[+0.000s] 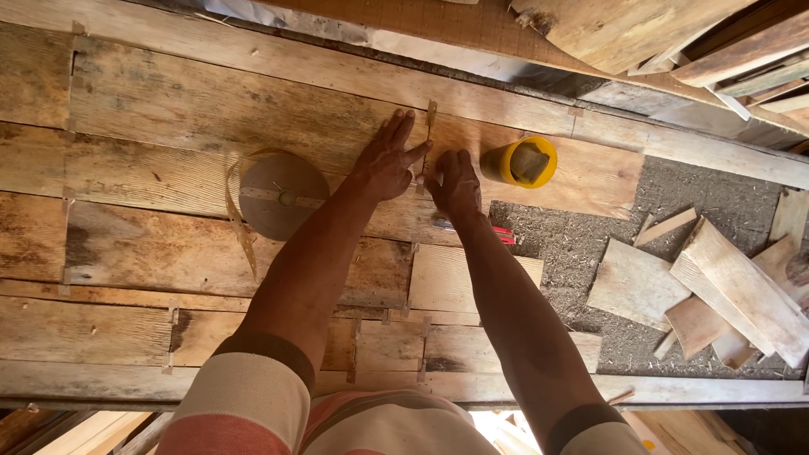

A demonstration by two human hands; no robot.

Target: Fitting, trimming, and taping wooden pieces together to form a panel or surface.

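Surface: wood bench [168,126] of patched veneer sheets, joined with tape strips; dirt patch at 3 o'clock strewn with offcuts [725,295].

Left hand [386,160]: flat, fingers spread, palm down on the veneer, pressing; nothing gripped.

Right hand [455,184]: curled, knuckles up, fingertips down at the seam; whether anything sits in the grip cannot be told. Red-handled tool [503,235] partly hidden under the wrist.

Tape strip [431,126]: thin, pale, lying on the seam between the two hands, long axis running 12 to 6 o'clock; top end just past the left index fingertip, lower part hidden by the hands.

Key relation: strip at 3 o'clock of the left hand, at 11 o'clock of the right; both touching or nearly so, left index closest to the top end.

Tape reel [282,195]: round, brown, at 9 o'clock of the left hand, loose tail curling off toward 7 o'clock.

Yellow cup [522,162]: on its side, at 2 o'clock of the right hand, near but apart.
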